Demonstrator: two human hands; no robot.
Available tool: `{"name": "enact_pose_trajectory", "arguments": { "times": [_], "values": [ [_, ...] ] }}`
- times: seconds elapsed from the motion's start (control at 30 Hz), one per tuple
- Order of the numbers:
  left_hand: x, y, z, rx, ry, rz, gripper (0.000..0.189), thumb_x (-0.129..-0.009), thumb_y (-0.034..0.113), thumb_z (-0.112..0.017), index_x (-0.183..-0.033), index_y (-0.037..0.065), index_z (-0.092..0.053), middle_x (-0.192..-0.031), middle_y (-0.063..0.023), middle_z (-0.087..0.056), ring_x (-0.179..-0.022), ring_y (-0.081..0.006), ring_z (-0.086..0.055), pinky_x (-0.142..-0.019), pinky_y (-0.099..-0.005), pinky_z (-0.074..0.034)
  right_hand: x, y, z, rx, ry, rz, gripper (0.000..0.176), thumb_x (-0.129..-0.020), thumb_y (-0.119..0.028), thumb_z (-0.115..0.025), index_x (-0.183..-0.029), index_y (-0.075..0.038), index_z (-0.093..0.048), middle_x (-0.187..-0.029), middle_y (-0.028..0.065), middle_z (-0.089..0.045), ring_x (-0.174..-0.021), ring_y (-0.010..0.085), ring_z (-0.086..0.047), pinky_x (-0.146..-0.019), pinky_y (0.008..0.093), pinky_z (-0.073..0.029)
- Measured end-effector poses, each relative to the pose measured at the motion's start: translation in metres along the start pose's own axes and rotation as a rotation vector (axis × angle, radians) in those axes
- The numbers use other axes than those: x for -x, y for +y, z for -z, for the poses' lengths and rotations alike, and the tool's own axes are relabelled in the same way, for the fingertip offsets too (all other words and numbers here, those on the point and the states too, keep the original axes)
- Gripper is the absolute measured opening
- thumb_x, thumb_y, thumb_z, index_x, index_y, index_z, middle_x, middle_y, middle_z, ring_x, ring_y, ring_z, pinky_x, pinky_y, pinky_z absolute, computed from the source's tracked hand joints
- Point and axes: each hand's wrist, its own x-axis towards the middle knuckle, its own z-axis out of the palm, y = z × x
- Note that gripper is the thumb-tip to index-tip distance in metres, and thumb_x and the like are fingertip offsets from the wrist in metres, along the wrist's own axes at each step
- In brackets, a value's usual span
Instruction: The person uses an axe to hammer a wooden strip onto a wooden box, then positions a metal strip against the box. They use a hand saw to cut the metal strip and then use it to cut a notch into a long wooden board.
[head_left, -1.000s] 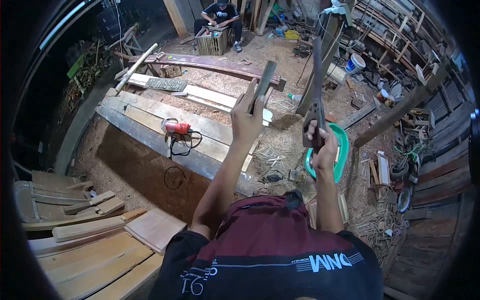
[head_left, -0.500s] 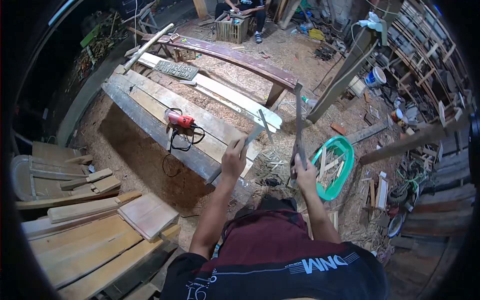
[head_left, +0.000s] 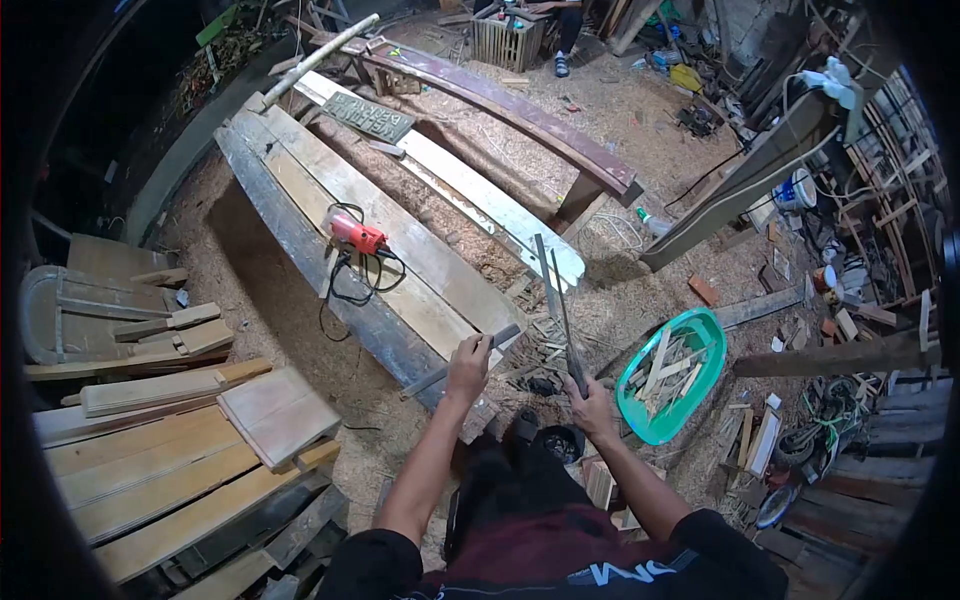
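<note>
My left hand (head_left: 467,362) grips a thin flat grey strip (head_left: 502,337) that lies nearly level, pointing right, over the end of a long plank bench (head_left: 330,190). My right hand (head_left: 592,403) holds the handle of a long narrow blade (head_left: 555,290) that points up and slightly left. The two hands are about a hand's width apart above a floor littered with shavings and offcuts. My dark red shirt and knees fill the bottom of the view.
A red power tool (head_left: 352,232) with a black cord lies on the bench. A green basin (head_left: 714,332) of wood scraps sits to the right. Stacked boards (head_left: 170,470) lie at the left. Another person sits by a crate (head_left: 505,40) far back.
Both hands have come down from head height to near the floor, bringing the strip and the blade with them. The view has tilted down and forward.
</note>
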Motion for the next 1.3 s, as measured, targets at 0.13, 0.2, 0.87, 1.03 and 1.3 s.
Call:
{"name": "enact_pose_trajectory", "arguments": {
  "times": [0.13, 0.2, 0.87, 1.03, 1.3],
  "values": [
    [-0.003, -0.061, -0.066, -0.101, -0.087, 0.058, 0.035, -0.087, 0.004, -0.058, -0.122, 0.005, -0.060, -0.114, -0.0155, -0.062, -0.105, -0.0343, -0.060, -0.085, -0.0450, -0.050, -0.032, 0.046, -0.037, -0.069, 0.009, -0.047, 0.036, -0.097, -0.036, -0.063, -0.083, -0.003, -0.060, -0.064, -0.0024, -0.046, -0.061, 0.0101, -0.042, -0.055, 0.0301, -0.036],
    [-0.006, -0.087, -0.094, -0.097, -0.071, 0.065, 0.037, -0.085, 0.003, -0.055, -0.122, 0.004, -0.060, -0.114, -0.0165, -0.063, -0.105, -0.0350, -0.060, -0.085, -0.0455, -0.050, -0.042, 0.065, -0.057, -0.101, 0.031, -0.103, 0.034, -0.096, -0.033, -0.064, -0.083, -0.001, -0.061, -0.063, 0.0022, -0.051, -0.059, 0.0129, -0.047, -0.056, 0.0316, -0.039],
    [-0.044, -0.144, -0.188, -0.252, 0.029, -0.062, 0.048, -0.077, 0.007, -0.062, -0.124, 0.017, -0.062, -0.121, -0.0086, -0.058, -0.111, -0.0280, -0.054, -0.099, -0.0453, -0.035, -0.103, 0.171, -0.152, -0.082, -0.102, -0.081, 0.037, -0.096, -0.032, -0.063, -0.075, -0.003, -0.057, -0.057, -0.0022, -0.041, -0.054, 0.0086, -0.038, -0.049, 0.0301, -0.032],
    [-0.044, -0.146, -0.196, -0.264, 0.083, -0.039, 0.050, -0.076, 0.008, -0.062, -0.124, 0.021, -0.062, -0.121, -0.0060, -0.058, -0.109, -0.0258, -0.054, -0.098, -0.0439, -0.037, -0.107, 0.182, -0.151, -0.075, -0.143, -0.122, 0.041, -0.098, -0.037, -0.060, -0.076, -0.003, -0.058, -0.057, -0.0031, -0.042, -0.055, 0.0073, -0.038, -0.050, 0.0290, -0.032],
    [-0.045, -0.144, -0.194, -0.310, 0.052, -0.026, 0.053, -0.072, 0.011, -0.064, -0.124, 0.022, -0.061, -0.120, -0.0034, -0.059, -0.106, -0.0237, -0.055, -0.093, -0.0414, -0.039, -0.118, 0.190, -0.157, -0.045, -0.143, -0.121, 0.043, -0.098, -0.037, -0.060, -0.073, -0.003, -0.057, -0.057, -0.0025, -0.040, -0.055, 0.0077, -0.037, -0.050, 0.0301, -0.033]
  ]
}}
